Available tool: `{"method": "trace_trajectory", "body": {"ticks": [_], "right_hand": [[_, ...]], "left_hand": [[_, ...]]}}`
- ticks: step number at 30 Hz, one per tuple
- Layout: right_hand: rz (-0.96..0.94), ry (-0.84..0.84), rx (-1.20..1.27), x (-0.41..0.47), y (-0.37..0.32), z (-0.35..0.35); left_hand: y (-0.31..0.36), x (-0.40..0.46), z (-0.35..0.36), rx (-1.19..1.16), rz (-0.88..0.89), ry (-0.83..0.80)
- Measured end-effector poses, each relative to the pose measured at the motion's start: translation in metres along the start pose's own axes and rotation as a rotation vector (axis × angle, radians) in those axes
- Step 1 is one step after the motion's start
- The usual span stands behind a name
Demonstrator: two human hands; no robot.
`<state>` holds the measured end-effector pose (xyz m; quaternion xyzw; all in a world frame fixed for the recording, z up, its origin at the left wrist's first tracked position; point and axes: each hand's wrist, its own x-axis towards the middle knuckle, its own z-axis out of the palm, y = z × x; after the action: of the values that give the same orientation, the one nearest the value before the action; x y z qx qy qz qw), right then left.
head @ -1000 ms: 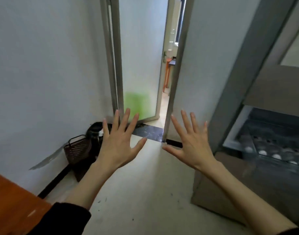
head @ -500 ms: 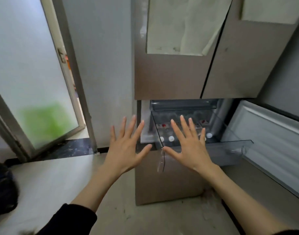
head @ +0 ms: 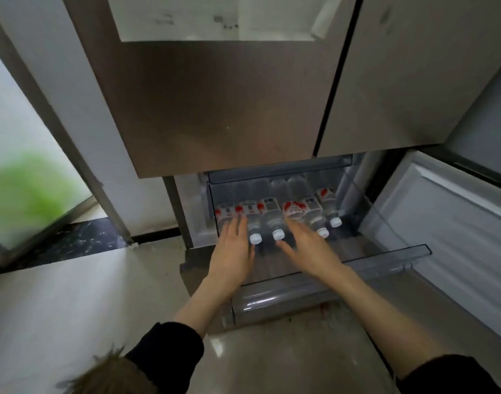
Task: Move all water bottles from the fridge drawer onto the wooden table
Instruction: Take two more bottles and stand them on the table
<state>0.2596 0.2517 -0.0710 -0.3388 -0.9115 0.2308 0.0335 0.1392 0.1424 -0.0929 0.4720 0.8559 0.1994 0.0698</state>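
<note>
Several clear water bottles [head: 272, 220] with red-and-white labels and white caps lie side by side in the pulled-out clear fridge drawer [head: 300, 300], caps pointing toward me. My left hand [head: 232, 251] reaches into the drawer with fingers stretched flat over the leftmost bottle. Over the bottles right of the middle, my right hand [head: 309, 248] is spread open. Neither hand grips a bottle. The wooden table is out of view.
The brown fridge front [head: 215, 95] rises above the drawer. The lower right fridge door [head: 448, 237] stands open to the right. A frosted glass door [head: 21, 166] is at the left. Pale floor [head: 73, 308] lies below.
The view has swung from the doorway to the fridge and closed in on the drawer. Both hands have dropped from raised and spread to reaching over the bottles.
</note>
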Motion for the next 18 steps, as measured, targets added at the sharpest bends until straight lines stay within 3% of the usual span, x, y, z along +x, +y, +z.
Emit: {"method": "trace_trajectory", "body": {"ticks": [10, 13, 18], "right_hand": [[0.186, -0.35, 0.235, 0.111, 0.036, 0.052], [0.242, -0.399, 0.339, 0.129, 0.036, 0.07], [0.395, -0.433, 0.535, 0.144, 0.031, 0.095]], "left_hand": [[-0.017, 0.081, 0.072, -0.12, -0.512, -0.144], [-0.02, 0.088, 0.084, -0.186, -0.687, -0.148], [-0.023, 0.092, 0.097, -0.263, -0.827, -0.163]]}}
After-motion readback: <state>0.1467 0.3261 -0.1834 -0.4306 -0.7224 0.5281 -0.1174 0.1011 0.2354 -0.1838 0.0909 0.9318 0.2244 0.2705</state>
